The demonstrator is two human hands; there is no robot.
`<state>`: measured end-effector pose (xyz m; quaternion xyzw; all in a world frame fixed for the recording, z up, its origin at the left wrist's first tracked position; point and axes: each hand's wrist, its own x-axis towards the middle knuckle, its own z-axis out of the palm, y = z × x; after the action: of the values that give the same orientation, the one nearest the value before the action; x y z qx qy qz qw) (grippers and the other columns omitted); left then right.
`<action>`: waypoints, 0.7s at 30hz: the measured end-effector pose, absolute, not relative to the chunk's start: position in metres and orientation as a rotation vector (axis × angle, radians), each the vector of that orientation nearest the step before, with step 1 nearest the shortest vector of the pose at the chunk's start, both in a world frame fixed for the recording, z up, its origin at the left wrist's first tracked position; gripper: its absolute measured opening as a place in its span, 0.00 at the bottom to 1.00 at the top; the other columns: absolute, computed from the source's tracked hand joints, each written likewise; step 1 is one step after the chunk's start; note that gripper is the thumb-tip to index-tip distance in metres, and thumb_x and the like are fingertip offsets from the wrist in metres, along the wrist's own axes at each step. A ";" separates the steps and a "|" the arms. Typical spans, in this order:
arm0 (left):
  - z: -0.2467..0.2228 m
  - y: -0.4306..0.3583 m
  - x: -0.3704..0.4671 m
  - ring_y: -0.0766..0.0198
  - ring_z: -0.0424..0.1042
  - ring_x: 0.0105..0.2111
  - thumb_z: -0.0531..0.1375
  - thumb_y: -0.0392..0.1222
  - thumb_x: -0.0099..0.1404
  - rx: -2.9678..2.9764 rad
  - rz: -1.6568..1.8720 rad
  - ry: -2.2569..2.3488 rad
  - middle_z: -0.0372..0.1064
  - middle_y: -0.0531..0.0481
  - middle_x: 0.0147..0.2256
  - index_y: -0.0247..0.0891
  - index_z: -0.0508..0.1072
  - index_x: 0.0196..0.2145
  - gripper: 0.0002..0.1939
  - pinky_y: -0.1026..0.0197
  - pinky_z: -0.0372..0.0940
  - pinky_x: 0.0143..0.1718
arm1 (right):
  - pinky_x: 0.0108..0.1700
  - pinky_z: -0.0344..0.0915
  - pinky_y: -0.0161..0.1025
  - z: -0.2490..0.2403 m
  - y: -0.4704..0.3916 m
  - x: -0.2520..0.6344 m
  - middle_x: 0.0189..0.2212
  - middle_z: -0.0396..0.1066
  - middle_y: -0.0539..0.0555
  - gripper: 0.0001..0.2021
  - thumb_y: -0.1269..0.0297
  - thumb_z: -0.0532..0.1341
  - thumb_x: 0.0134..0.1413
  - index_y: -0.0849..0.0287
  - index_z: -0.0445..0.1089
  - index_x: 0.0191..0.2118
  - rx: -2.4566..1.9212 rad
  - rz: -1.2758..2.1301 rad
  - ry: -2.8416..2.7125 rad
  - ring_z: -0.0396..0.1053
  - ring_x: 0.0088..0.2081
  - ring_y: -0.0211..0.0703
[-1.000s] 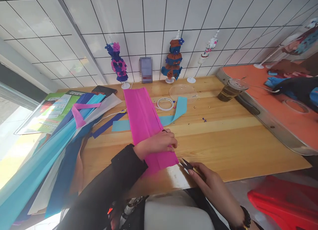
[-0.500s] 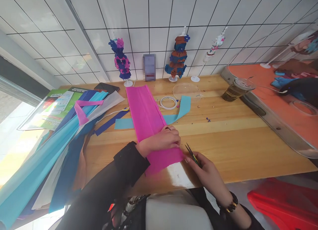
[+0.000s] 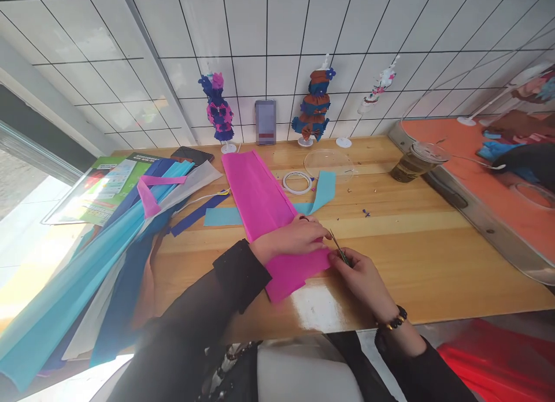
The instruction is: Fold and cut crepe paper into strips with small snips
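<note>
A long bright pink sheet point(image 3: 260, 188), of thin paper or cloth, lies lengthwise on the table with its near end cut unevenly. My left hand point(image 3: 297, 237) rests across it, its fingers reaching over the right edge and gripping there; the thumb is hidden. Small dark scissors point(image 3: 339, 249) sit in my right hand point(image 3: 358, 275), blades pointing up and away, close to my left fingertips. The right thumb and fingertips also touch the sheet's right near corner. A light blue strip point(image 3: 223, 217) passes beneath the pink sheet.
Rolled and folded sheets point(image 3: 108, 234) lie at left beside a green package point(image 3: 108, 179). Behind are a tape roll point(image 3: 297, 183), a clear lid point(image 3: 329, 165), a phone point(image 3: 266, 122) and ruffled figures on stands point(image 3: 314, 104). A drink cup point(image 3: 414, 162) stands right, near an orange-topped surface point(image 3: 472, 176).
My left fingers have stretched rightward toward the scissors. My right hand and the scissors have moved slightly up, and the sheet's near right corner has shifted right. The view has tilted a little.
</note>
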<state>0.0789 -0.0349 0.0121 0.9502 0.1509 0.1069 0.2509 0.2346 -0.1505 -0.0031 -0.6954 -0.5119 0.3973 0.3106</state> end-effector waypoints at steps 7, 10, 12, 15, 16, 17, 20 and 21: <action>0.006 -0.029 0.087 0.64 0.63 0.38 0.51 0.37 0.64 2.614 0.241 0.295 0.68 0.52 0.29 0.38 0.72 0.31 0.10 0.60 0.50 0.45 | 0.39 0.60 0.36 0.008 -0.172 0.237 0.35 0.71 0.53 0.19 0.47 0.54 0.51 0.58 0.66 0.39 -1.833 1.104 -1.298 0.66 0.38 0.44; 0.005 -0.028 0.086 0.63 0.62 0.39 0.52 0.38 0.64 2.563 0.249 0.330 0.69 0.51 0.32 0.39 0.72 0.32 0.09 0.60 0.50 0.45 | 0.35 0.60 0.35 0.012 -0.188 0.245 0.30 0.68 0.52 0.19 0.46 0.50 0.54 0.58 0.65 0.36 -1.910 1.135 -1.348 0.64 0.33 0.42; 0.006 -0.028 0.085 0.63 0.62 0.40 0.53 0.39 0.64 2.539 0.261 0.341 0.69 0.51 0.32 0.39 0.72 0.32 0.09 0.61 0.51 0.45 | 0.33 0.59 0.35 0.012 -0.197 0.249 0.27 0.64 0.50 0.19 0.46 0.48 0.55 0.57 0.64 0.32 -1.943 1.167 -1.367 0.61 0.30 0.40; 0.007 -0.028 0.086 0.64 0.62 0.39 0.53 0.40 0.64 2.526 0.277 0.335 0.69 0.51 0.32 0.38 0.72 0.32 0.09 0.61 0.51 0.45 | 0.29 0.57 0.34 0.009 -0.204 0.249 0.23 0.59 0.48 0.19 0.45 0.49 0.54 0.57 0.61 0.30 -1.933 1.285 -1.269 0.57 0.26 0.37; 0.006 -0.029 0.086 0.64 0.63 0.39 0.53 0.39 0.64 2.525 0.281 0.326 0.69 0.51 0.32 0.38 0.72 0.32 0.09 0.61 0.51 0.45 | 0.25 0.55 0.33 0.008 -0.205 0.248 0.21 0.56 0.46 0.19 0.44 0.49 0.54 0.57 0.59 0.29 -1.921 1.338 -1.202 0.55 0.24 0.35; 0.006 -0.029 0.086 0.64 0.63 0.39 0.53 0.39 0.64 2.527 0.286 0.316 0.69 0.51 0.32 0.38 0.72 0.32 0.09 0.61 0.51 0.45 | 0.21 0.51 0.32 0.007 -0.206 0.246 0.19 0.52 0.44 0.19 0.43 0.48 0.53 0.56 0.58 0.29 -1.908 1.400 -1.129 0.52 0.21 0.33; 0.003 -0.028 0.086 0.64 0.63 0.39 0.53 0.39 0.64 2.537 0.310 0.298 0.69 0.51 0.32 0.38 0.72 0.32 0.09 0.61 0.52 0.45 | 0.15 0.42 0.31 0.010 -0.205 0.241 0.16 0.44 0.41 0.21 0.40 0.48 0.52 0.55 0.55 0.29 -1.875 1.543 -0.969 0.43 0.16 0.30; 0.003 -0.028 0.086 0.64 0.63 0.39 0.53 0.39 0.65 2.540 0.318 0.303 0.69 0.51 0.32 0.38 0.72 0.32 0.09 0.61 0.52 0.45 | 0.15 0.42 0.31 0.012 -0.205 0.240 0.16 0.43 0.40 0.21 0.40 0.47 0.51 0.55 0.55 0.29 -1.871 1.561 -0.958 0.42 0.15 0.30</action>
<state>0.0861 -0.0281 0.0028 0.9465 0.1129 0.1186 0.2781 0.2403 -0.2049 0.0124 -0.6904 -0.3534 0.5758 0.2586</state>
